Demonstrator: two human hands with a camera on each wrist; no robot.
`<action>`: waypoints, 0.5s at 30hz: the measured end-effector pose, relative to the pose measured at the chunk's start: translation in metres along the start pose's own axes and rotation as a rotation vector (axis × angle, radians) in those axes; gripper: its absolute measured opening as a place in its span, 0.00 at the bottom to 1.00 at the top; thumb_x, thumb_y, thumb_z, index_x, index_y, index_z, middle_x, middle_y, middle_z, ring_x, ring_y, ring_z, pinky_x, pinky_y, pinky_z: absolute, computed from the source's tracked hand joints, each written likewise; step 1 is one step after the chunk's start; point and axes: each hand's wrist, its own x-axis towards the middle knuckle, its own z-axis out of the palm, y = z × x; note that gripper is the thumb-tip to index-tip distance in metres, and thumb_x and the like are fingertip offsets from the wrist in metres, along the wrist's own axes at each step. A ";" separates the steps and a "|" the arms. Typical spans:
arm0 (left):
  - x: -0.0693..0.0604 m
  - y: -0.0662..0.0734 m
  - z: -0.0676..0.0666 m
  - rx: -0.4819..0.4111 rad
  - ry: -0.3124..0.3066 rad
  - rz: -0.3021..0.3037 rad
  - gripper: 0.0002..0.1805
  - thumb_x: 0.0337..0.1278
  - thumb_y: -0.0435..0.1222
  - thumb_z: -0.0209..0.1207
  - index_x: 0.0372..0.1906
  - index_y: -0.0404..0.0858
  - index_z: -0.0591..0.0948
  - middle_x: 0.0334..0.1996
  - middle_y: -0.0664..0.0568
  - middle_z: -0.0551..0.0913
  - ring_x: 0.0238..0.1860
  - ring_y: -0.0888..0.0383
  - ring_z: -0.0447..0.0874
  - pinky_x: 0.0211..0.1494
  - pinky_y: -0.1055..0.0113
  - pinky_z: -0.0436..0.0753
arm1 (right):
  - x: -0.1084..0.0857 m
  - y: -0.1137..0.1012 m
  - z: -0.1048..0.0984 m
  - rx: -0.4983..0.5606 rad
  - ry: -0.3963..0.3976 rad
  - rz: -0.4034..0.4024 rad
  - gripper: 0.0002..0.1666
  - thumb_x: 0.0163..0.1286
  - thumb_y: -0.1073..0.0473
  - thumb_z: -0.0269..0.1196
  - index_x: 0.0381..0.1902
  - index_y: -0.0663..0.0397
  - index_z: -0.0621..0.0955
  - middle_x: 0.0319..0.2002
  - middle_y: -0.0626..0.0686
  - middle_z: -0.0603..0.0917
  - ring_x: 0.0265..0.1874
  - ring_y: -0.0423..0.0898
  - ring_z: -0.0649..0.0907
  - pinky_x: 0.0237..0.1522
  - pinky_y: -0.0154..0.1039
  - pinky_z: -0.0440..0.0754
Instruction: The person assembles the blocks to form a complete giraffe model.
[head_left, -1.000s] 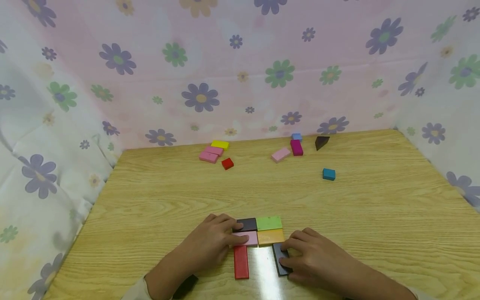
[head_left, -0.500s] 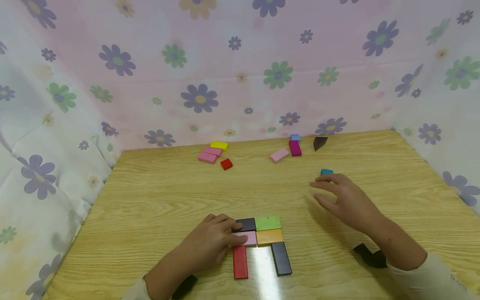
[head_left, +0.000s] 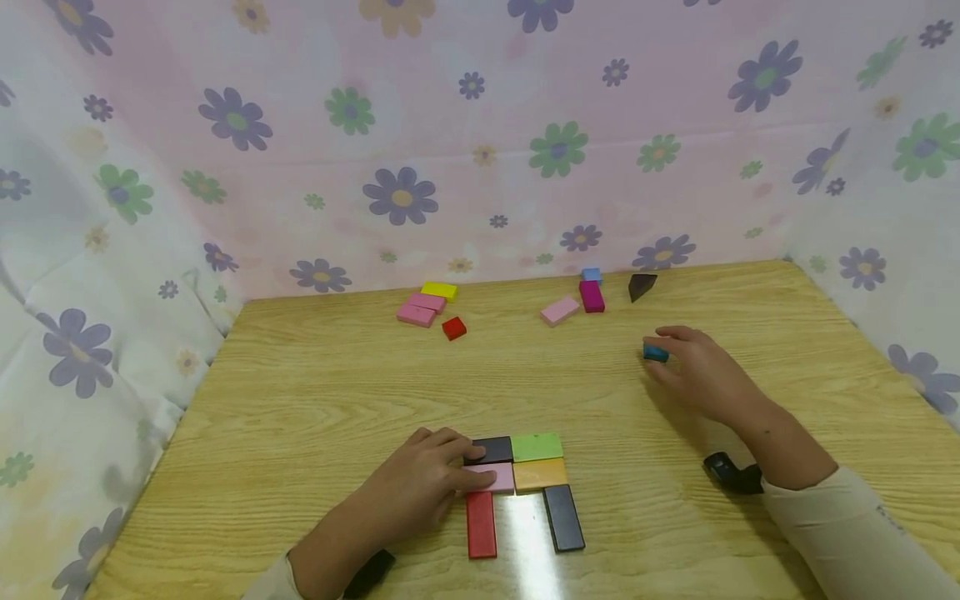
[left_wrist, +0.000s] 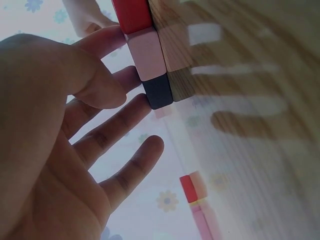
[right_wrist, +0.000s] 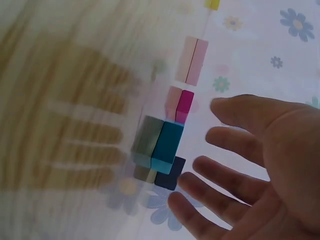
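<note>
My left hand [head_left: 412, 492] rests at the left side of a flat group of blocks, its fingertips on a black block [head_left: 495, 450] and a pink block [head_left: 501, 478]. In the left wrist view its fingers look fairly straight. A green block [head_left: 537, 447] and an orange block [head_left: 542, 474] complete two rows. Below them lie a red block [head_left: 482, 527] and a dark grey block [head_left: 564, 518], apart from each other. My right hand [head_left: 705, 375] is at a small blue block [head_left: 655, 354]; in the right wrist view, fingers and thumb stand spread, apart from that block [right_wrist: 167, 142].
Along the back lie a yellow block [head_left: 438, 290], two pink blocks [head_left: 416, 314], a small red block [head_left: 453, 328], a light pink block [head_left: 559, 311], a magenta block [head_left: 592, 297], a light blue block [head_left: 592, 275] and a dark triangular block [head_left: 641, 286]. Flowered cloth [head_left: 480, 150] encloses the table.
My right hand has let go of the dark grey block and moved away, up and right, to the blue block. The grey block stays below the orange one. My left hand keeps its place.
</note>
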 end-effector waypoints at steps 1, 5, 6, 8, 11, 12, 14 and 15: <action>0.000 0.000 0.000 0.003 0.001 0.003 0.17 0.67 0.38 0.61 0.56 0.59 0.85 0.58 0.58 0.83 0.60 0.57 0.79 0.58 0.58 0.78 | 0.000 0.001 0.000 -0.002 -0.015 -0.001 0.26 0.71 0.61 0.62 0.62 0.71 0.77 0.62 0.75 0.74 0.61 0.72 0.74 0.55 0.64 0.77; 0.000 0.000 0.000 0.010 0.008 0.007 0.17 0.67 0.38 0.61 0.56 0.59 0.85 0.58 0.58 0.83 0.60 0.57 0.79 0.58 0.58 0.79 | 0.003 0.006 0.002 -0.018 -0.065 -0.008 0.26 0.71 0.60 0.62 0.62 0.71 0.77 0.61 0.74 0.75 0.60 0.71 0.75 0.55 0.63 0.77; 0.000 0.000 -0.001 0.012 0.008 0.006 0.17 0.67 0.38 0.61 0.55 0.59 0.85 0.58 0.58 0.83 0.60 0.57 0.79 0.57 0.58 0.79 | 0.003 0.007 0.002 -0.020 -0.073 -0.009 0.26 0.71 0.60 0.62 0.61 0.71 0.77 0.61 0.74 0.76 0.60 0.71 0.75 0.55 0.63 0.77; 0.000 0.000 -0.001 0.006 0.008 0.002 0.17 0.67 0.38 0.61 0.55 0.59 0.86 0.58 0.58 0.83 0.60 0.57 0.79 0.58 0.58 0.79 | 0.004 0.008 0.002 -0.024 -0.091 -0.005 0.26 0.70 0.60 0.63 0.61 0.70 0.78 0.61 0.74 0.76 0.60 0.72 0.75 0.55 0.63 0.77; 0.001 0.001 0.000 0.004 0.004 0.000 0.17 0.67 0.38 0.60 0.55 0.59 0.86 0.57 0.58 0.83 0.60 0.57 0.79 0.57 0.58 0.79 | 0.003 0.008 0.003 -0.030 -0.105 0.004 0.26 0.70 0.59 0.64 0.62 0.70 0.77 0.61 0.74 0.76 0.59 0.71 0.76 0.54 0.62 0.78; 0.001 0.001 0.000 0.003 0.003 -0.001 0.17 0.67 0.38 0.60 0.55 0.59 0.86 0.57 0.58 0.83 0.60 0.57 0.79 0.58 0.58 0.79 | 0.002 0.007 0.003 -0.031 -0.105 0.008 0.27 0.70 0.60 0.64 0.62 0.70 0.77 0.60 0.74 0.76 0.58 0.71 0.76 0.54 0.61 0.79; 0.001 0.001 0.000 0.001 0.004 0.001 0.17 0.67 0.38 0.61 0.55 0.59 0.86 0.57 0.58 0.83 0.60 0.57 0.79 0.57 0.58 0.79 | 0.001 0.007 0.004 -0.032 -0.102 0.014 0.26 0.70 0.60 0.64 0.62 0.70 0.77 0.60 0.74 0.76 0.57 0.70 0.77 0.52 0.60 0.80; 0.001 0.001 0.000 0.004 0.006 0.002 0.17 0.67 0.38 0.61 0.55 0.59 0.86 0.57 0.58 0.83 0.60 0.57 0.79 0.57 0.58 0.79 | 0.001 0.006 0.004 -0.035 -0.100 0.013 0.26 0.70 0.60 0.64 0.61 0.71 0.77 0.59 0.74 0.76 0.55 0.69 0.78 0.51 0.59 0.80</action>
